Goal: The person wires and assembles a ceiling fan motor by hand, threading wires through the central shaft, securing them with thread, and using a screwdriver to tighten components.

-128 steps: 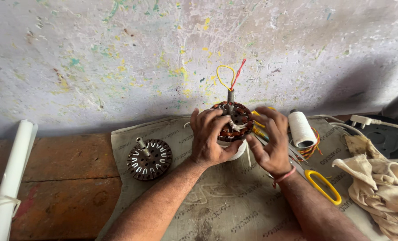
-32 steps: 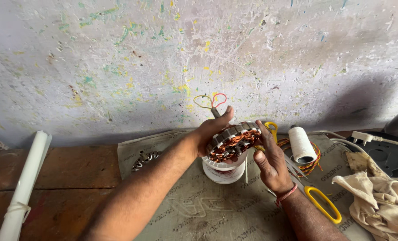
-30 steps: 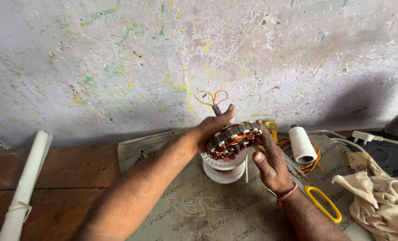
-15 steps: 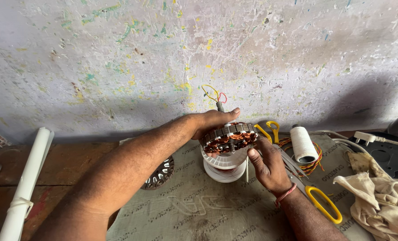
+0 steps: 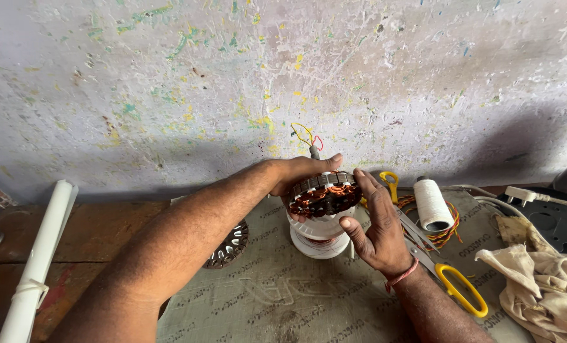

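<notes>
Left hand (image 5: 302, 173) and right hand (image 5: 375, 222) are gripping a copper-wound stator (image 5: 324, 194) between them, over a white spool (image 5: 318, 238) near the bench's back edge. Left forearm is hiding most of a second stator (image 5: 229, 244).
</notes>
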